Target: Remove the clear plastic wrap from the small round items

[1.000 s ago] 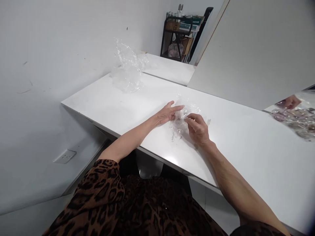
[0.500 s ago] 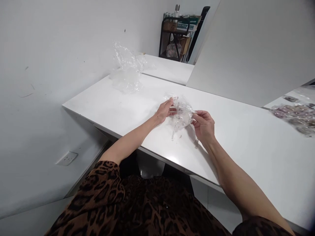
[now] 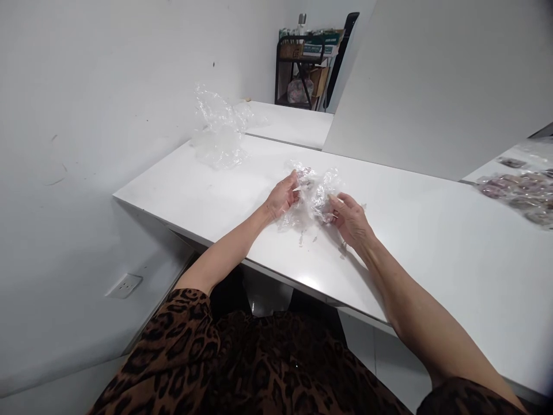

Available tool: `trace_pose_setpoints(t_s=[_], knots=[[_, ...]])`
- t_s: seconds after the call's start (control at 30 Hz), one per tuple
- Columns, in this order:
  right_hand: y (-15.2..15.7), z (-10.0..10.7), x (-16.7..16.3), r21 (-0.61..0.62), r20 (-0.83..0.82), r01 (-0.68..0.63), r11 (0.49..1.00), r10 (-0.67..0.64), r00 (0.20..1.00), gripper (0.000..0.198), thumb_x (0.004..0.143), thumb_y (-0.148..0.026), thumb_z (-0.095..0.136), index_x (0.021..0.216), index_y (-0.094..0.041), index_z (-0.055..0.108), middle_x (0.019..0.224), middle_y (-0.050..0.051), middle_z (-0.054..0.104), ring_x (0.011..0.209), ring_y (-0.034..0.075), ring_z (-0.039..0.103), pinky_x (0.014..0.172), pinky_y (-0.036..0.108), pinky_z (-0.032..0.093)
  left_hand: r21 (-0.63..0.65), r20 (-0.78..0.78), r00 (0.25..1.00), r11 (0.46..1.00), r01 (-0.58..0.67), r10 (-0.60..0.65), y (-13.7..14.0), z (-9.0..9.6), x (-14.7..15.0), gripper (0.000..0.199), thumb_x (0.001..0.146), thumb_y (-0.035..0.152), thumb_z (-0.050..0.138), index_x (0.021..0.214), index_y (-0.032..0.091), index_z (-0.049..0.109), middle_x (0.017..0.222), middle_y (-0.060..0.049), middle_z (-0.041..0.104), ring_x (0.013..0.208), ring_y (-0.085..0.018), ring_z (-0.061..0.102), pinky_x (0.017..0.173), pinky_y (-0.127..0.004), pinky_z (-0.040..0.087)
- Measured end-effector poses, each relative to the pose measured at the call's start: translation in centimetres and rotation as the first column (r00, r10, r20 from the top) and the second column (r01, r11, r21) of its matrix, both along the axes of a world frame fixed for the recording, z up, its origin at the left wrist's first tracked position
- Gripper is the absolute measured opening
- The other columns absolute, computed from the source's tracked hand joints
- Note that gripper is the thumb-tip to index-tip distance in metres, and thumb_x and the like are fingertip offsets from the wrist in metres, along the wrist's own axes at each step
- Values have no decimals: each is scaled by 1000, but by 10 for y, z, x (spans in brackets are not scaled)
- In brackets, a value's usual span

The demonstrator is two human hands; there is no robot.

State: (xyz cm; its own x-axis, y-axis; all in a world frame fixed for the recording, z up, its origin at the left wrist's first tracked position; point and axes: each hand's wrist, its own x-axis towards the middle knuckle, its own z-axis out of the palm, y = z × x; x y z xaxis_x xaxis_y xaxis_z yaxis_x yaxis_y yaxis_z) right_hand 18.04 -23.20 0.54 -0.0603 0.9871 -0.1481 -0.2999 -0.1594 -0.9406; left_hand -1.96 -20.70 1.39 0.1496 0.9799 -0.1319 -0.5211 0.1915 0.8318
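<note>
A crinkled clear plastic bag (image 3: 309,202) is held between my two hands, just over the white table (image 3: 415,242). My left hand (image 3: 283,195) grips its left side, thumb on top and fingers curled. On the right, my right hand (image 3: 349,218) pinches the bag's other side between thumb and fingertips. Something small and pinkish shows through the plastic near my left fingertips; its kind I cannot make out. Small clear scraps (image 3: 343,249) lie on the table just below the bag.
A heap of crumpled clear plastic (image 3: 220,135) lies at the table's far left by the wall. Wrapped pinkish and brown items (image 3: 518,193) lie at the right edge. A grey panel (image 3: 432,86) rises behind the table. A dark shelf cart (image 3: 280,75) stands beyond.
Both hands have shifted slightly left. The bag between them has spread and changed shape, its lower left part now fanning out. The view has tilted a little.
</note>
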Motion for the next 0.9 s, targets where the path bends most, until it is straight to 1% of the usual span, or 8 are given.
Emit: trace_pose_setpoints(t_s=[0.07,0.13,0.2,0.3,0.47,0.67,0.77,0.9], knots=[[-2,4,1,10,51,-60,998,59,997,60,48,-55,104,76,-21,63,69,-4,62,54,7,52,45,21,44,-4,-26,1000,1000,1,-1,-1,-2,1,50,100,60,64,130,21,73,113,-10,79,83,-17,72,76,-27,57],[-4,7,3,71,110,-37,997,29,993,58,50,-56,103,70,-19,62,64,-4,62,49,6,48,44,21,42,-15,-49,999,1000,-18,17,-1,-4,0,49,98,60,65,130,23,74,115,-9,78,82,-17,72,73,-27,57],[-5,8,4,113,152,-6,994,-11,988,58,50,-57,103,71,-19,65,64,-2,65,47,6,49,43,22,41,-17,-72,997,999,-43,42,0,-6,-2,49,98,60,67,131,25,74,115,-9,78,75,-14,69,66,-25,56],[-5,6,6,87,186,-18,996,2,983,60,47,-60,103,66,-18,64,60,-1,65,46,7,52,43,23,42,23,-104,993,998,-58,60,0,-6,-4,47,99,56,67,132,24,73,111,-7,76,63,-9,60,59,-23,53],[-2,7,13,119,168,-30,992,10,986,61,52,-59,101,61,-20,56,51,-2,58,45,8,49,43,23,42,8,-130,987,995,-99,99,-3,0,-4,42,99,53,69,127,22,74,100,-5,72,66,-9,62,64,-23,54],[-1,31,28,256,50,52,965,-66,997,52,66,-57,93,80,-23,56,97,4,77,70,12,67,53,24,50,38,-161,985,998,-55,61,-3,0,-3,55,95,62,70,128,18,72,110,-11,72,84,-16,71,76,-29,60],[-6,44,32,326,100,71,943,-109,989,49,74,-59,85,81,-24,52,113,5,76,76,14,67,52,26,48,77,-235,972,996,54,-34,-6,0,-6,69,93,71,66,142,22,66,133,-18,70,111,-28,73,90,-37,60],[-19,57,29,396,129,43,917,-102,986,47,81,-58,80,79,-24,47,125,5,73,93,19,70,55,27,48,132,-324,923,956,263,-209,-12,0,-9,83,88,69,73,158,29,52,159,-19,56,142,-37,58,108,-46,53]])
